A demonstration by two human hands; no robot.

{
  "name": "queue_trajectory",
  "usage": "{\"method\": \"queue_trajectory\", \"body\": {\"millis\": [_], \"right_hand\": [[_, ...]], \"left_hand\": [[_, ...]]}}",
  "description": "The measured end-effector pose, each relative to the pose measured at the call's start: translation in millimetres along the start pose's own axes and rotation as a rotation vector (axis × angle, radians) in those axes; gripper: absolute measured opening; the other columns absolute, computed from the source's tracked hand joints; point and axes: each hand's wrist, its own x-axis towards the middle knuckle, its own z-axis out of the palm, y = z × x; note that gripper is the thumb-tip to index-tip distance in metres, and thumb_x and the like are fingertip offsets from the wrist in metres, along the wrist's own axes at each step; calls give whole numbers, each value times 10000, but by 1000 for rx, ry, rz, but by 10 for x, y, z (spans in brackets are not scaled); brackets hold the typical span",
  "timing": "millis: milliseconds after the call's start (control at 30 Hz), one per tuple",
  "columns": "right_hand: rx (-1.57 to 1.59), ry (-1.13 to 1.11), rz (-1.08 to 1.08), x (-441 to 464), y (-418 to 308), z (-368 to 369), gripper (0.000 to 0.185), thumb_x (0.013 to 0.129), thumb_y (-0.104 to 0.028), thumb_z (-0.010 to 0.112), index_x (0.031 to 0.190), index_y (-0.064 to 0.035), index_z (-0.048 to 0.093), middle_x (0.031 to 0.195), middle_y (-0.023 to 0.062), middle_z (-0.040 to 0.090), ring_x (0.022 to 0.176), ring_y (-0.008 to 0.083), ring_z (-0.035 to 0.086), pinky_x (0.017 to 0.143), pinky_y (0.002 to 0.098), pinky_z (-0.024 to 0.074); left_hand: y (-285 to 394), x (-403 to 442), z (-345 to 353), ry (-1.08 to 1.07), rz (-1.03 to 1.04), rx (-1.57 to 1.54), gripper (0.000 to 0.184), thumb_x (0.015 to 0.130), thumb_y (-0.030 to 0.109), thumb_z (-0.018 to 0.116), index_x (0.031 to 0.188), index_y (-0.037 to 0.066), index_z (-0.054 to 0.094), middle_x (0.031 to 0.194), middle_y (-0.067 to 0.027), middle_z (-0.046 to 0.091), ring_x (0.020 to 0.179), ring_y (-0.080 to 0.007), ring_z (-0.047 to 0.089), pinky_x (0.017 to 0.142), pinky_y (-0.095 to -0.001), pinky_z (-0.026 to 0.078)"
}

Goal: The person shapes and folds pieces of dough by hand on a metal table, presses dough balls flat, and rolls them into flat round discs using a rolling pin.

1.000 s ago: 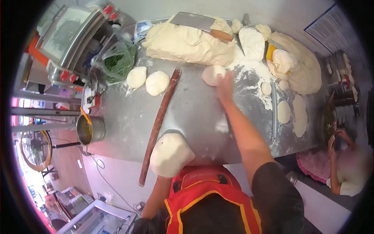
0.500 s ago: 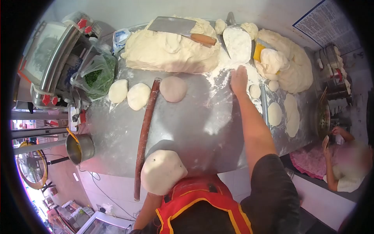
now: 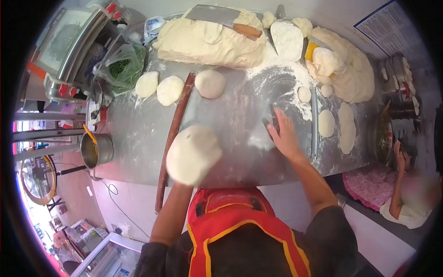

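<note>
A flattened piece of dough (image 3: 194, 154) lies over my left hand, whose fingers are hidden beneath it, above the table's front edge. My right hand (image 3: 284, 135) is spread over the floured metal table (image 3: 240, 120), holding nothing. Scattered flour (image 3: 281, 81) lies beyond it. One round dough piece (image 3: 210, 84) rests right of the long red-brown rolling pin (image 3: 176, 124); two more rounds (image 3: 170, 90) are left of it. At the back sit a large dough slab (image 3: 210, 44) and a scoop of flour (image 3: 287, 40).
A cleaver (image 3: 213, 15) lies on the slab. At the left are a bag of greens (image 3: 124, 69) and a metal pot (image 3: 99, 150). A thin grey rod (image 3: 315, 122) and a large dough mass (image 3: 350, 74) are at the right. Another person's hand (image 3: 400, 157) shows at far right.
The round dough piece was released beside the rolling pin. My right hand swept through the flour and came back toward me. My left hand has raised the flattened dough forward.
</note>
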Motion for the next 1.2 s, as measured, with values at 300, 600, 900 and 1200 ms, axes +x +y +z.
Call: {"method": "queue_trajectory", "body": {"millis": [300,600,900,1200], "right_hand": [[1430,-131,627,138,19,335,442,908,-89,626,1335,-68,511,1058,70,655,930,161,635,779,313,521],[429,-118,397,-49,-35,192,519,842,-82,671,1319,4,485,1178,142,640,1001,271,645,833,373,512],[-430,-32,-125,-11,-524,938,725,952,-482,463,1513,-73,253,1567,208,210,1456,390,167,1152,605,101],[-307,35,-134,-3,-849,1334,722,953,-450,475,1491,-17,263,1553,207,252,1422,385,263,1157,580,114]], "left_hand": [[55,709,1402,164,-286,-1927,477,957,253,571,1370,38,466,1354,-94,547,1223,-250,534,1047,-406,416],[22,-324,1513,-50,-874,-1411,334,952,154,575,1243,-1,518,1043,-106,658,940,-282,651,853,-445,528],[-188,-341,1180,253,-274,-63,631,839,198,664,1392,17,421,1387,-193,454,1297,-379,412,1076,-500,314],[-1190,-1218,849,309,-598,64,522,822,200,706,1263,4,510,1212,-213,530,1145,-389,487,974,-465,394]]}}
